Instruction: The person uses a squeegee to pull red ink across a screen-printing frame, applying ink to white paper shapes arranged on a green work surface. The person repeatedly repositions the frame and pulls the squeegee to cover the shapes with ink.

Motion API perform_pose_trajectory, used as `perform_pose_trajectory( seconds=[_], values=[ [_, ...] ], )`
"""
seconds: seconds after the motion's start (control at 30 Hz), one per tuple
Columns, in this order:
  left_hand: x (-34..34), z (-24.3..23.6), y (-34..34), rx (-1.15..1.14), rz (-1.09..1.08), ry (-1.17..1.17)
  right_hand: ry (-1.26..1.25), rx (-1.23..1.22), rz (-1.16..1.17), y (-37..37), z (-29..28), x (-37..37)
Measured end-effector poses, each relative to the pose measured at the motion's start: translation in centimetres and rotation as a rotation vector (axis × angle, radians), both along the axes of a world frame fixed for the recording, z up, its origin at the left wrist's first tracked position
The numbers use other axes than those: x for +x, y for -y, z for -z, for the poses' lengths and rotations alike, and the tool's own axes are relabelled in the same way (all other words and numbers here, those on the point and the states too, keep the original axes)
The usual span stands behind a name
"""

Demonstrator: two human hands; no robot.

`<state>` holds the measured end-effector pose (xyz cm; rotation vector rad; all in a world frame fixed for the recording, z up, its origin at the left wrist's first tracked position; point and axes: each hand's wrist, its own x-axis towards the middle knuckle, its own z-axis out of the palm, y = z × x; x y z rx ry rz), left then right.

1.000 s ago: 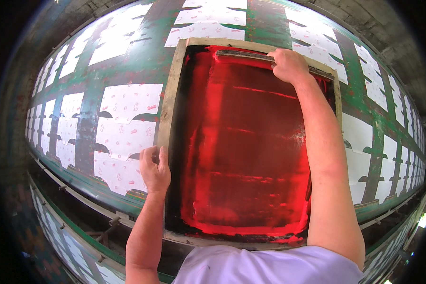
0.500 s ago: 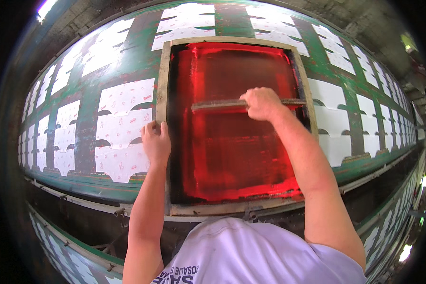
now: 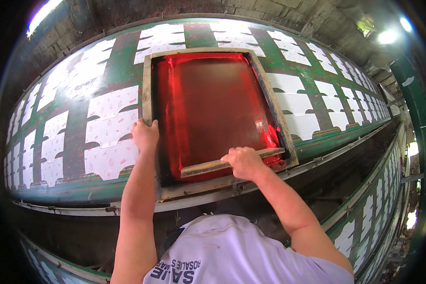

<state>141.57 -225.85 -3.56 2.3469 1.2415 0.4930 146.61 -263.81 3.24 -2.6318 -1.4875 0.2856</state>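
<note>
A wooden-framed printing screen (image 3: 147,90) lies on the long green table, its mesh smeared with red ink (image 3: 173,113). My right hand (image 3: 245,163) is closed round the wooden handle of a squeegee (image 3: 201,168), which lies across the near end of the mesh, slightly slanted. Thick red ink (image 3: 271,137) is gathered by the squeegee's right end. My left hand (image 3: 146,136) grips the left rail of the screen frame, fingers curled over the wood. The squeegee's lower edge is hidden from me.
White cut fabric pieces (image 3: 111,113) with small red prints lie in rows left of the screen; plain white pieces (image 3: 294,106) lie to its right. A metal rail (image 3: 75,210) runs along the green table's (image 3: 184,38) near edge. Another table with white pieces (image 3: 364,208) stands at lower right.
My right hand has pulled the squeegee from the upper middle of the mesh to its near end. My left hand stays on the frame. The whole view has shifted and tilted.
</note>
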Motion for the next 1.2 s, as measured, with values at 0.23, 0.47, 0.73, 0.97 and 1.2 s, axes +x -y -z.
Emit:
perform_pose_trajectory(
  seconds=[0.23,0.47,0.73,0.97,1.2],
  values=[
    [0.3,0.0,0.3,0.075,-0.009,-0.115,-0.051,0.258,-0.099,3.9,1.4,-2.9],
    [1.9,-1.0,1.2,0.068,-0.122,-0.288,-0.241,0.497,-0.139,11.3,2.1,2.3],
    [2.9,-0.4,1.3,0.118,-0.178,-0.370,0.070,0.490,0.584,21.0,4.6,13.9],
    [2.7,0.2,0.4,0.106,-0.160,-0.349,-0.203,0.427,0.760,20.1,6.4,17.2],
    [1.6,1.7,-1.1,0.078,-0.090,-0.189,-0.107,0.394,0.790,19.0,6.6,17.9]
  ],
)
